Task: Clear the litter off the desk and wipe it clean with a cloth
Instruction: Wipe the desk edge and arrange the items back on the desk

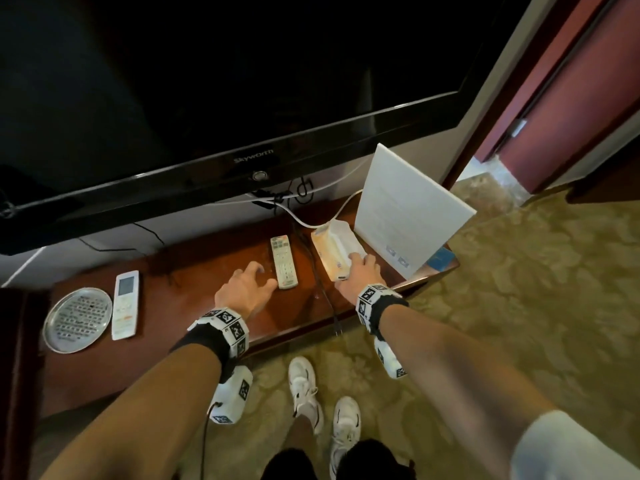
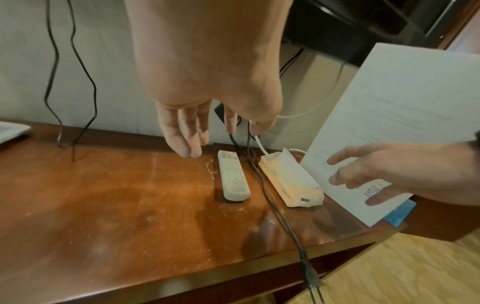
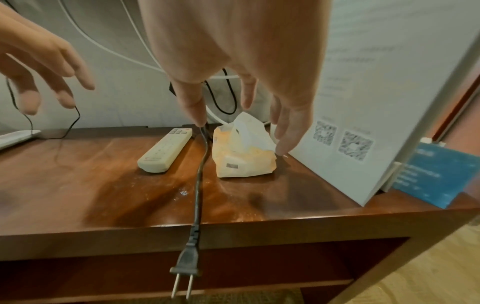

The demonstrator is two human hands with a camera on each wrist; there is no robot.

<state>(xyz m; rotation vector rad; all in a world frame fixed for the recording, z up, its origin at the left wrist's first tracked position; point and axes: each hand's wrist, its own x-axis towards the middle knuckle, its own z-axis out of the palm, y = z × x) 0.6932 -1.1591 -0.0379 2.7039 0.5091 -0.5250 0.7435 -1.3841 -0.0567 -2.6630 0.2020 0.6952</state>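
A person stands at a wooden desk (image 1: 194, 306) beneath a wall-mounted television (image 1: 207, 98), both arms stretched over the desktop. The right hand (image 1: 360, 271) hangs over the near end of a tissue pack (image 1: 332, 251), fingers spread and pointing down around it; the wrist views show them apart from the wrapper, holding nothing, though the head view is too blurred to rule out a light touch. The left hand (image 1: 246, 285) hovers just left of a remote (image 1: 284, 261), fingers loosely spread, also empty. A black cord (image 3: 200, 174) runs across the desk between the remote and the tissue pack, its two-pin plug (image 3: 185, 265) dangling over the front edge. A white card (image 1: 412, 209) with printed codes stands upright just right of the tissue pack, with a blue card (image 3: 436, 172) behind it at the desk's right end. Pale specks and smears (image 2: 215, 170) mark the wood near the remote. Well to the left lie a second remote (image 1: 125, 304) and, beside it, a round metal tray (image 1: 78, 318).
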